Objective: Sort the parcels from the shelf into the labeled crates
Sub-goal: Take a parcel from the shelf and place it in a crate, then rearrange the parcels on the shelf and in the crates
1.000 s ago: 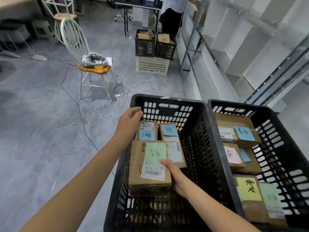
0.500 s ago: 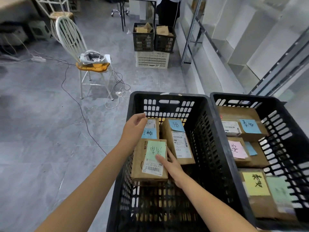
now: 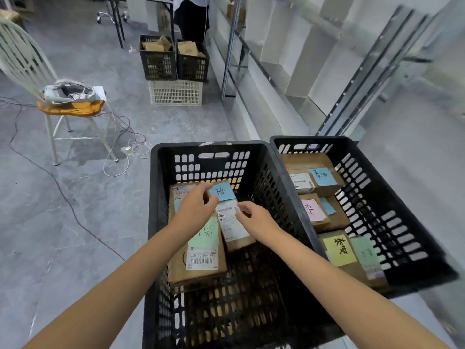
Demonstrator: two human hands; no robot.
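Two black crates stand side by side, the left crate (image 3: 206, 147) under my hands and the right crate (image 3: 314, 140) beside it. In the left crate lie a parcel with a green note (image 3: 201, 259), a parcel with a blue note (image 3: 232, 229) and a third parcel (image 3: 180, 193) at the back left. My left hand (image 3: 196, 210) hovers over the green-note parcel, its fingers reaching the blue note's left edge. My right hand (image 3: 255, 219) has loosely curled fingers touching the white label of the blue-note parcel. Neither hand carries a parcel.
The right crate holds several parcels with blue, pink, yellow and green notes. White shelving (image 3: 289, 59) runs along the right. Farther off are two more black crates (image 3: 173, 59) on a white crate, a person, and a chair (image 3: 70, 107) with cables on the floor.
My right hand let go of the green-note parcel, which now lies in the left crate. Both hands moved back onto the blue-note parcel. The camera shifted closer and to the right.
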